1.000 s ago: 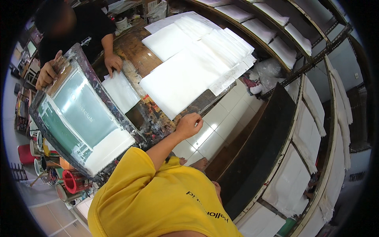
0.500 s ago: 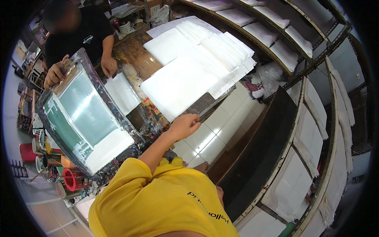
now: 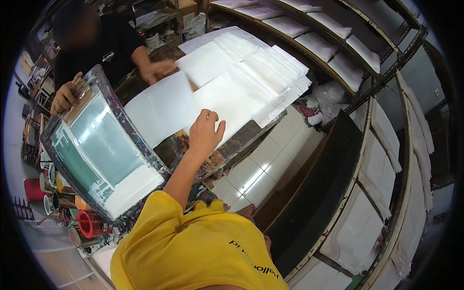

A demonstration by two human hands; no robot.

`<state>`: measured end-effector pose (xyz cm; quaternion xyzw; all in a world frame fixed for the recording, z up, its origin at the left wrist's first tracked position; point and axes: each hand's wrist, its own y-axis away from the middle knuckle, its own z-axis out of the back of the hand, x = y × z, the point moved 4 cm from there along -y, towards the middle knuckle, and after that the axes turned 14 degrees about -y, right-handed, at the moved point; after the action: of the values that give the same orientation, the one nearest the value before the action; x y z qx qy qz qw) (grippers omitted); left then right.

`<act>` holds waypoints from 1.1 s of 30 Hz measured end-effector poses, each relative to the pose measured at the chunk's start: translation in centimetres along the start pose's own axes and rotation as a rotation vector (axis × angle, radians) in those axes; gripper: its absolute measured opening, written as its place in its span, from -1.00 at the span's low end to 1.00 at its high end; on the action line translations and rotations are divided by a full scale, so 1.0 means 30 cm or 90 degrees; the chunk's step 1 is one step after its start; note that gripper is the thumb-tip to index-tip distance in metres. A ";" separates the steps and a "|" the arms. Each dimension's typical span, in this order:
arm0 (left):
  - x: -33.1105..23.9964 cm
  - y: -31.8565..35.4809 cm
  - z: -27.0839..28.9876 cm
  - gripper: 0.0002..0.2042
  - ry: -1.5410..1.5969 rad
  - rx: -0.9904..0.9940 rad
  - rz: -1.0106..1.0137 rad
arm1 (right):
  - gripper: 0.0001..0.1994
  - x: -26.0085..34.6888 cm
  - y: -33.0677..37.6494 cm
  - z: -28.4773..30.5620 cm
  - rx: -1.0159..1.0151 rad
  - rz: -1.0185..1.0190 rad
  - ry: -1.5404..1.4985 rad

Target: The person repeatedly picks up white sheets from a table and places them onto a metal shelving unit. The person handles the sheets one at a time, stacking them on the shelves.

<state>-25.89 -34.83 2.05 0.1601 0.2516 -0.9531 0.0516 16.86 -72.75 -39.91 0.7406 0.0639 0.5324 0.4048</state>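
Note:
My left hand reaches over the table, palm down. Its fingers are loosely bent and the thumb stands apart; I see nothing in it. It is over the near left edge of a wide spread of white sheets. Just left of it lies a white sheet, partly beside the screen printing frame. That frame has a dark, ink-stained border, green-blue mesh and a band of white ink at its near end. A co-worker's hand grips its far end; their other hand is blurred above the sheet. My right hand is out of view.
An ink-stained wooden table carries the sheets. Racks with white stacks run along the right, and shelves stand at the back. A red bucket and several paint cans are at the left. A dark board slants over the floor.
My left hand has moved left and farther over the table. The sheet beside the frame has shifted right and shows more of itself. The co-worker's free hand has swung right, toward the spread sheets.

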 end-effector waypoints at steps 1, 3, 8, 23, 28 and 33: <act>0.024 -0.009 -0.038 -0.78 -0.026 0.002 0.006 | -0.88 0.021 0.018 -0.017 0.004 -0.026 0.026; 0.076 -0.032 -0.134 -0.73 -0.064 0.019 0.032 | -0.88 0.090 0.051 -0.048 0.011 -0.077 0.080; 0.153 -0.143 -0.347 -0.60 -0.108 0.181 0.129 | -0.86 0.090 0.067 -0.051 -0.054 -0.024 0.081; 0.131 -0.187 -0.425 -0.76 -0.117 0.252 0.118 | -0.84 0.075 0.043 0.055 -0.027 -0.050 0.130; -0.096 -0.006 -0.313 -0.80 -0.019 0.234 -0.017 | -0.79 0.389 0.132 -0.232 0.024 -0.013 0.075; -0.276 0.247 -0.260 -0.83 0.061 0.269 -0.115 | -0.72 0.622 0.145 -0.452 0.056 0.048 0.089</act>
<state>-14.58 -37.23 -5.05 0.1894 0.0624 -0.9766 -0.0808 11.92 -58.62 -21.81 0.7206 0.0875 0.5947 0.3457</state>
